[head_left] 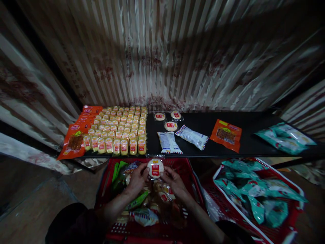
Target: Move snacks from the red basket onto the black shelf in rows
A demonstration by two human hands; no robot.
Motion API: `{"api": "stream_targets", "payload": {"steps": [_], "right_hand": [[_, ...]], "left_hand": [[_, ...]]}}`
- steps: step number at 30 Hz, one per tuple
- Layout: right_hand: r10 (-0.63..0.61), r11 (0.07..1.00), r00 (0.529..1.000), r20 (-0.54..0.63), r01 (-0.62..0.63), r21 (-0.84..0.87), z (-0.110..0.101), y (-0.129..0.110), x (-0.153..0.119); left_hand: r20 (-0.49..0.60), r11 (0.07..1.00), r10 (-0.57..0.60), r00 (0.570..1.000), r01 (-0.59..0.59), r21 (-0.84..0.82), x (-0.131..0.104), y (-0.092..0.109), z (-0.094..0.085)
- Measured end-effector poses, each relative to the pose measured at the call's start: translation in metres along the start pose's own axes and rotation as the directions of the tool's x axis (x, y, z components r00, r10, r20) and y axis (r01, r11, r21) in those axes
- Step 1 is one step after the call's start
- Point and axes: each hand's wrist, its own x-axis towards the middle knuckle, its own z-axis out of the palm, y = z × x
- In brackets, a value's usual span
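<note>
Between my hands is a round white packaged cake (154, 168) in a clear wrapper with a red and yellow label. My left hand (138, 178) pinches its left edge, and my right hand (174, 179) pinches its right edge. They hold it over a red basket (104, 184) of mixed packaged snacks, just in front of the shelf edge. Similar round cakes (171, 126) lie on the black shelf (198, 118) behind it. Close to these are two white and blue packets, one a flat packet (169, 142), the other a slanted packet (193, 136).
Rows of small yellow wrapped cakes (119, 132) fill the shelf's left part, beside overlapping orange packets (73, 137). Farther right lie a single orange packet (226, 135) and teal bags (281, 137). A second red basket (291, 220) holds several teal bags. Striped sheeting (167, 61) hangs behind.
</note>
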Motion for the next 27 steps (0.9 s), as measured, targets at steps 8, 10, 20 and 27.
{"api": "stream_targets", "payload": {"steps": [8, 10, 20, 27], "right_hand": [[0.028, 0.997, 1.000, -0.005, -0.027, 0.077, 0.004, -0.030, -0.004], [0.018, 0.998, 1.000, -0.009, -0.018, 0.068, 0.004, -0.038, -0.002], [-0.111, 0.993, 0.994, -0.020, 0.109, -0.050, -0.004, -0.075, 0.031], [-0.094, 0.993, 0.995, -0.012, 0.093, -0.068, -0.009, -0.103, 0.068]], "left_hand": [[-0.038, 0.991, 0.001, 0.999, -0.006, -0.134, 0.007, 0.028, 0.006], [-0.051, 0.991, -0.011, 0.999, 0.004, -0.136, 0.010, 0.036, 0.008], [-0.168, 0.999, 0.029, 0.985, -0.033, -0.023, 0.047, 0.065, 0.020], [-0.241, 1.000, -0.019, 0.970, 0.024, 0.016, 0.081, 0.089, 0.033]]}}
